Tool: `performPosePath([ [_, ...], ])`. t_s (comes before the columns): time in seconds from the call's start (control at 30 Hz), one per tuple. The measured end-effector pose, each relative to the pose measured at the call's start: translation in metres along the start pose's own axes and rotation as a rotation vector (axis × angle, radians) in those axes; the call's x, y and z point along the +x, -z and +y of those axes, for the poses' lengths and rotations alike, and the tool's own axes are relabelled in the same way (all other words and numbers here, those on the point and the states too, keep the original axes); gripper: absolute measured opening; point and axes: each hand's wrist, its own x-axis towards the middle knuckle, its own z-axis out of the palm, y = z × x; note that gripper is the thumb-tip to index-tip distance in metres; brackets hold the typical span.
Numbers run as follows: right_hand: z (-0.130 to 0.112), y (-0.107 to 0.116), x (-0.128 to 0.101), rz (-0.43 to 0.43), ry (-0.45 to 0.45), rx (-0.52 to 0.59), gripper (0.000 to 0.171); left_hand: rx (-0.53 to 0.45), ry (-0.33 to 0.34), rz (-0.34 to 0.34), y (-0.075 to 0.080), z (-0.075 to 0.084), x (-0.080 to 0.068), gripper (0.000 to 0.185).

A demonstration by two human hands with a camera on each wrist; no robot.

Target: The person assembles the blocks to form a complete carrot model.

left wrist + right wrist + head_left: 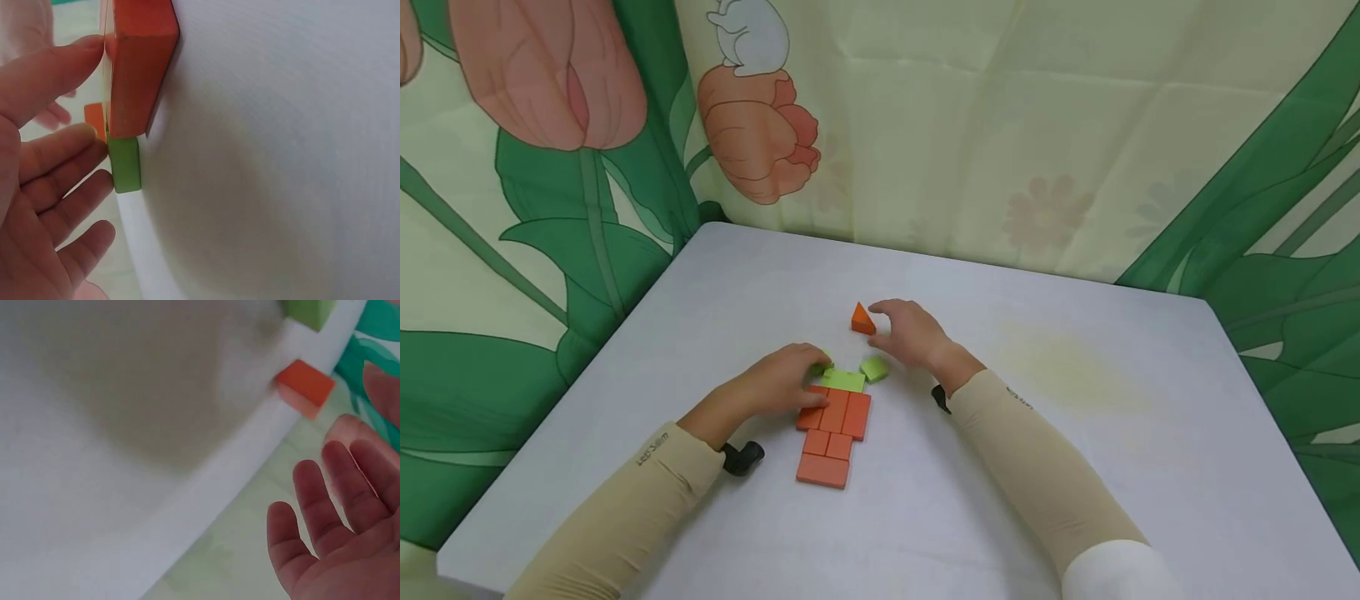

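Observation:
Flat on the table lies a figure of wooden blocks: orange-red blocks in rows, with a green rectangular block across their far end. My left hand is over the figure's left side. Its thumb touches an orange block, and its loosely extended fingertips are at a green block. My right hand is beside an orange triangular block, thumb and fingers spread apart with nothing between them. A small green block lies at the figure's upper right. Another green block at upper left is partly hidden by my left fingers.
The white table runs back to a floral curtain, with more printed fabric along the left and right. A dark wrist camera hangs beneath my left wrist, close to the tabletop.

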Motion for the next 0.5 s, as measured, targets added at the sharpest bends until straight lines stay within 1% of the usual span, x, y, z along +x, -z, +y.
performPosePath([
  [0.1, 0.004, 0.000, 0.010, 0.011, -0.040, 0.009, 0.053, -0.005, -0.001, 0.001, 0.000, -0.001, 0.001, 0.052],
  [0.23, 0.005, -0.003, 0.021, 0.017, -0.066, 0.035, 0.048, -0.010, -0.008, 0.006, 0.000, 0.000, -0.001, 0.051],
  [0.4, 0.004, -0.006, 0.028, 0.028, -0.096, 0.057, 0.037, -0.008, -0.002, 0.007, 0.001, 0.001, -0.003, 0.052],
  [0.5, 0.004, -0.007, 0.031, 0.040, -0.093, 0.040, 0.030, -0.007, 0.001, 0.005, 0.001, 0.002, -0.003, 0.052],
])
